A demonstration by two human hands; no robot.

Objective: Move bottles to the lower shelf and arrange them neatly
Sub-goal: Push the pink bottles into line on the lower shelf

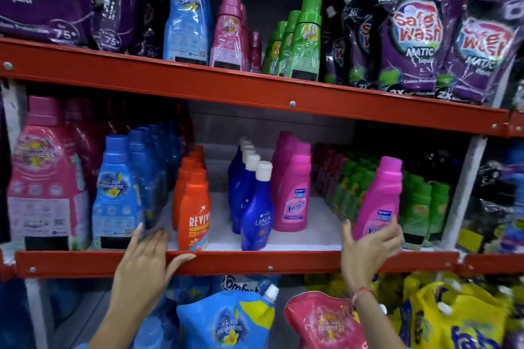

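My right hand (370, 246) grips the base of a pink Vanish bottle (378, 195), held tilted in front of the green bottles on the middle shelf. My left hand (144, 261) rests open on the red shelf edge (255, 262), fingers touching the light-blue bottle (116, 195). On the shelf stand rows of orange Revive bottles (194, 207), dark-blue Ujala bottles (255, 207) and pink Vanish bottles (292, 193). A white gap lies between the Vanish row and the green bottles (416, 207).
The upper shelf (226, 85) carries blue, pink and green softener bottles and purple Safe Wash pouches (416, 31). A large pink bottle (45, 178) stands at the far left. Below hang blue, pink and yellow refill pouches (226, 320).
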